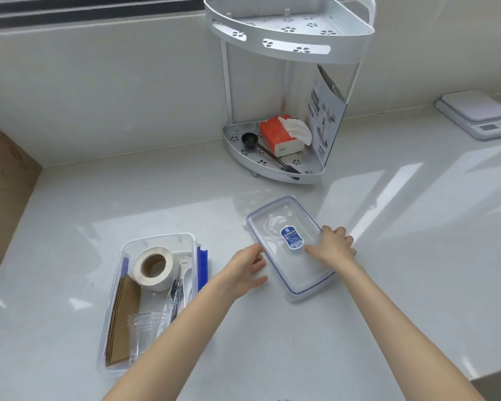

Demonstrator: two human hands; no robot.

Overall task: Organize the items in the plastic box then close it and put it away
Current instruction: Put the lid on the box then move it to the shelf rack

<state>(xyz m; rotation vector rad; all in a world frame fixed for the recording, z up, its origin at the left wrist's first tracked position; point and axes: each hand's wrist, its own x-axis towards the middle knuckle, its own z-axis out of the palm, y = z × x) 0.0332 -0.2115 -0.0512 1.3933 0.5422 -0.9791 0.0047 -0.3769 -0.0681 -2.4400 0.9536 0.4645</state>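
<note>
The clear plastic box (pixel 122 287) sits open at the lower left of the counter with blue clasps on its sides. Inside it lie a roll of white tape (pixel 154 269), a folded brown cardboard piece (pixel 122 319), clear plastic cups (pixel 142 331) and wrapped utensils (pixel 174 296). Its clear lid (pixel 289 267) with a blue rim and blue label lies flat to the right of the box. My left hand (pixel 249 270) touches the lid's left edge. My right hand (pixel 333 244) rests on the lid's right side, fingers spread over it.
A white two-tier corner rack (pixel 272 166) stands behind the lid, holding an orange tissue pack (pixel 278 134), a black scoop (pixel 249 140) and a printed card. A white kitchen scale (pixel 477 114) sits at the far right. A cardboard box (pixel 3 192) stands at the left edge.
</note>
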